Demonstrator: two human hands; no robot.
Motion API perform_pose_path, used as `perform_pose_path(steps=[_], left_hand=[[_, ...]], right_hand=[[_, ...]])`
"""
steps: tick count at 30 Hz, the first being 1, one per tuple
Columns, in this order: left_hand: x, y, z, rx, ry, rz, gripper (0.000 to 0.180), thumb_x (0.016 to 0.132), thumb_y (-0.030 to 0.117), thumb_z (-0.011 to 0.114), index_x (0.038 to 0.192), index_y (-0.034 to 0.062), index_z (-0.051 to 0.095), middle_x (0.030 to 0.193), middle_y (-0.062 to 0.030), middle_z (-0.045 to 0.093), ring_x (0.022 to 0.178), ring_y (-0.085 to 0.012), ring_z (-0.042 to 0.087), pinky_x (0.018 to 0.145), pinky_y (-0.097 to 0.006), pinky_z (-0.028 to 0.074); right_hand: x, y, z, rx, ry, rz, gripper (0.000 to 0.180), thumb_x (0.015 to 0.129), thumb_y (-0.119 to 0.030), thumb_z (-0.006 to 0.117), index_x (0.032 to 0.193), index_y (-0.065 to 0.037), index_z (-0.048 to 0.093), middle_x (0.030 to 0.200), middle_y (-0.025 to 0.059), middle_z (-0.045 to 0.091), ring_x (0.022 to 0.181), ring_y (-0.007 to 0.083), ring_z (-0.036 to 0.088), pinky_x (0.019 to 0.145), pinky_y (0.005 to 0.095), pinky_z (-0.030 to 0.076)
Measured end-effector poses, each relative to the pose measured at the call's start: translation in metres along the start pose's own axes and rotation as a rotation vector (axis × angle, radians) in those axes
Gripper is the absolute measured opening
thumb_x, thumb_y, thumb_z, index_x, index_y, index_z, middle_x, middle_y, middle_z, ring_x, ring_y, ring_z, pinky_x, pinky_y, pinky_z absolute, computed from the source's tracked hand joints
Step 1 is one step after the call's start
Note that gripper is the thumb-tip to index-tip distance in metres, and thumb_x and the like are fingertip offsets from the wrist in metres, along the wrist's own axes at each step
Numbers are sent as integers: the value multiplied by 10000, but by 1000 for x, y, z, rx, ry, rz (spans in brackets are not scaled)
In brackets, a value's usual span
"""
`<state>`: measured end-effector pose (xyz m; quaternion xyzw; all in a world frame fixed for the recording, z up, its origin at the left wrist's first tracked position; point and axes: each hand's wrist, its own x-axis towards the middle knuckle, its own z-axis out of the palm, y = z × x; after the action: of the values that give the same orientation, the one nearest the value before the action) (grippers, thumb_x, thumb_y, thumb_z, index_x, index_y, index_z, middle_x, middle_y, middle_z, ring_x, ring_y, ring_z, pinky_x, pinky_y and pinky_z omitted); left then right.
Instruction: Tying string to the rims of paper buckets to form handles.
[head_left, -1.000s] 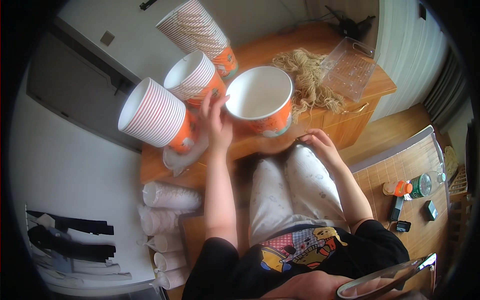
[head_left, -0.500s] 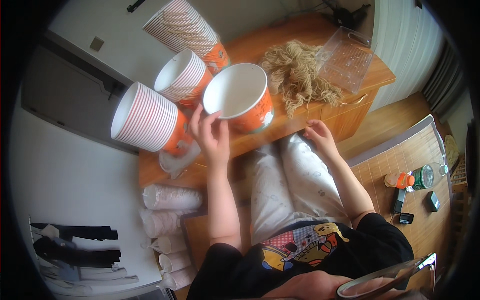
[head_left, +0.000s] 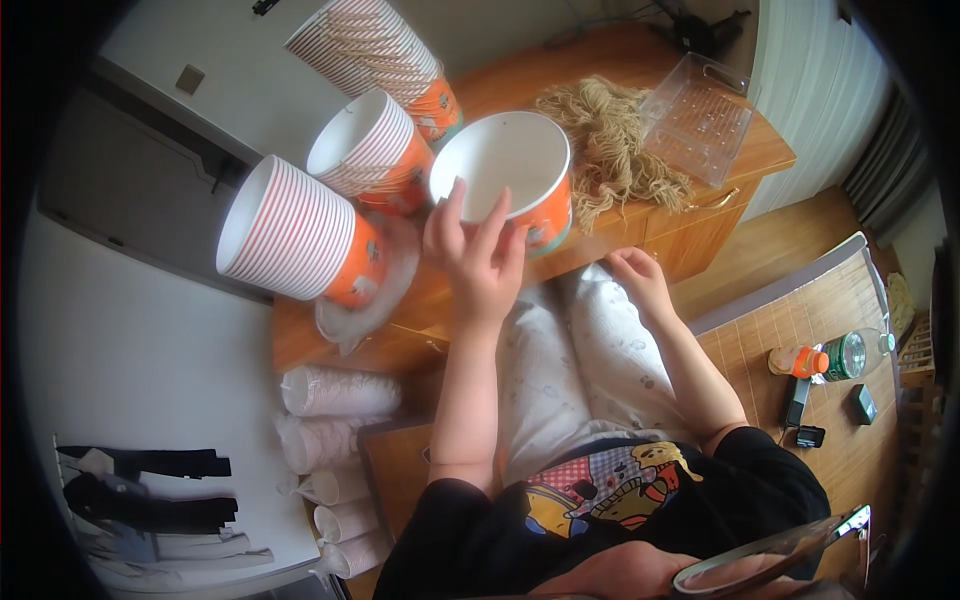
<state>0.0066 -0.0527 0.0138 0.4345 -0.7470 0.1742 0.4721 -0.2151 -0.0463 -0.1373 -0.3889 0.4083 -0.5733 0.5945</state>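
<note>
A large paper bucket (head_left: pixel 547 216), orange outside and white inside, stands open-topped at the cabinet's front edge. My left hand (head_left: pixel 477 262) is at its near left side, fingers spread apart and fingertips at the rim; whether they press on it I cannot tell. To the right, above my knee, my right hand (head_left: pixel 640 277) is closed in a pinch; what it holds, if anything, is too small to make out. Beyond that hand lies a loose heap of beige string (head_left: pixel 610 150). Left of the bucket stands a nested bucket stack (head_left: pixel 385 150) with string across its side.
Another nested stack (head_left: pixel 300 225) leans at the left beside crumpled clear plastic (head_left: pixel 375 300); a taller one (head_left: pixel 390 60) stands behind. A clear plastic tray (head_left: pixel 700 125) sits at the cabinet's right end. Wrapped stacks (head_left: pixel 340 392) are below left. Bottles (head_left: pixel 850 355) stand on the right-hand table.
My left hand has moved right along the front of the bucket. The bucket has shifted slightly right and away. My right hand has barely moved.
</note>
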Motion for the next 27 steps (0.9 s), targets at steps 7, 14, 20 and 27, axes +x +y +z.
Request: perform_pose_path(steps=[7,14,20,27], left_hand=[[-41,-16,-5,-175,59,-77,671,866,94,660,1442,22,324,1534,-210,240,1411,-375,240,1153,-509,194],[-84,-12,6,-349,91,-388,624,872,92,660,1410,25,353,1488,-198,303,1384,-353,302,1145,-474,254],[-97,-6,12,-404,74,-442,617,868,81,657,1402,19,355,1473,-203,317,1369,-354,317,1143,-465,253],[-64,-20,-1,-313,47,-337,630,861,93,675,1417,43,383,1499,-195,287,1392,-347,286,1134,-480,247]], right_hand=[[4,8,-6,418,23,154,118,980,-248,605,1025,-154,550,803,-49,595,715,55,515,675,217,400],[10,7,0,819,-44,354,243,966,-348,610,1184,-240,602,1025,-96,704,712,77,517,734,264,417],[13,7,1,894,-12,427,77,947,-280,651,1003,-230,670,956,-91,714,699,79,511,686,251,411],[-5,-6,10,772,-104,409,93,954,-262,637,991,-178,651,833,-70,655,693,80,518,670,253,414]])
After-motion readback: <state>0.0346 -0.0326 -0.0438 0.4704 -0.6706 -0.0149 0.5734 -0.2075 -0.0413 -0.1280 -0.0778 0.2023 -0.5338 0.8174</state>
